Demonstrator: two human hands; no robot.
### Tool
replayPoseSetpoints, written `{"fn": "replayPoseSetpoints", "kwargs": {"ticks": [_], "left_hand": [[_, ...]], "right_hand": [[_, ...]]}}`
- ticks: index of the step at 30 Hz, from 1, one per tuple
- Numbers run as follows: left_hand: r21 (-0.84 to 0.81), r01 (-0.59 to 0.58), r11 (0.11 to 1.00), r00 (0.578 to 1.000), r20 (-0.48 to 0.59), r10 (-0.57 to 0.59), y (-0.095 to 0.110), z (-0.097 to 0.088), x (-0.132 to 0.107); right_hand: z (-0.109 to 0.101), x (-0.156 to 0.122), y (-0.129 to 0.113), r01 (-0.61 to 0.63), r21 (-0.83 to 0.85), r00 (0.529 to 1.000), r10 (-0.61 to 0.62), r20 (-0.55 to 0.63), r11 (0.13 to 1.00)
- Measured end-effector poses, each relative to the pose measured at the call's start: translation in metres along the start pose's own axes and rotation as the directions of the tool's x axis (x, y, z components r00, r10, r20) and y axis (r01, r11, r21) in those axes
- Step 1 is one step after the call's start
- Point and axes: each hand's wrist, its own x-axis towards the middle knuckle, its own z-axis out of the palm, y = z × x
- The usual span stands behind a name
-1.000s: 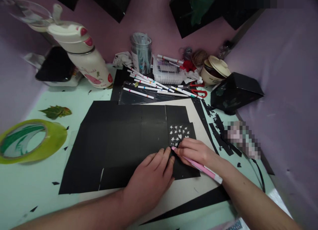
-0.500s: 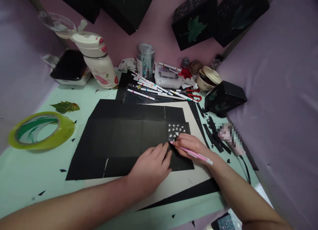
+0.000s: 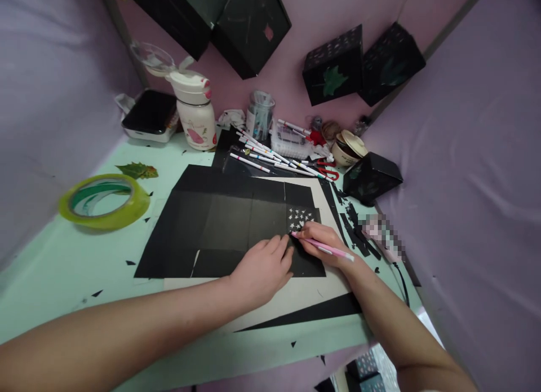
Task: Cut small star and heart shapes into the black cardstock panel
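A large sheet of black paper (image 3: 220,223) with fold lines lies on a cream board on the pale green table. Near its right end is a patch of small cut-out stars and a heart (image 3: 300,217). My left hand (image 3: 262,265) lies flat on the black paper, fingers stretched out toward that patch. My right hand (image 3: 321,242) grips a pink craft knife (image 3: 327,247), its tip on the paper just below the cut-outs and close to my left fingertips.
A yellow-green tape roll (image 3: 103,200) and a leaf (image 3: 137,170) lie at the left. At the back stand a white bottle (image 3: 195,115), a jar, loose markers (image 3: 274,157), red scissors (image 3: 327,170) and a bowl. A black box (image 3: 371,177) stands at the right; paper scraps lie beside it.
The view has pulled back and tilted up, showing more of the wall and the black boxes on it. Both hands stay in the same place on the paper.
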Motion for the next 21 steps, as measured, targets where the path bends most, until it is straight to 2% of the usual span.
{"fn": "replayPoseSetpoints", "kwargs": {"ticks": [13,21], "left_hand": [[0.035,-0.031,0.999,0.999,-0.04,0.032,-0.0001,0.0028,-0.0002],[0.009,-0.027,1.0,1.0,-0.01,0.028,-0.0013,0.0035,0.0]], "right_hand": [[0.0042,-0.0062,0.0025,-0.03,0.024,0.999,0.031,-0.013,0.999],[0.0019,-0.0049,0.0026,-0.013,0.022,1.0,0.013,0.001,1.0]]}}
